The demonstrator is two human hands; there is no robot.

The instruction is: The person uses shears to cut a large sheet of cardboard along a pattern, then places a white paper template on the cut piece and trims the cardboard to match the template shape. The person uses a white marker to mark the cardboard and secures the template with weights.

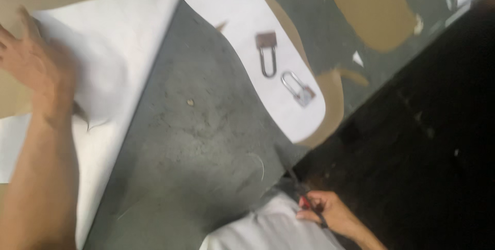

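Gripping red-handled scissors [304, 194] at five o'clock, the right hand [330, 213] has its fingers curled shut on the handles beside the counter's [361, 100] dark edge. At nine o'clock the left hand [31, 67] lies with fingers spread on soft white fabric [118, 38]. A matte grey sheet [201, 141] fills the open middle. Two metal padlocks [267, 54] rest at one o'clock on smooth white paper [242, 7].

The left hand [31, 59] lies flat with fingers spread, forearm extended; the right hand [327, 211] is curled in a closed grip.
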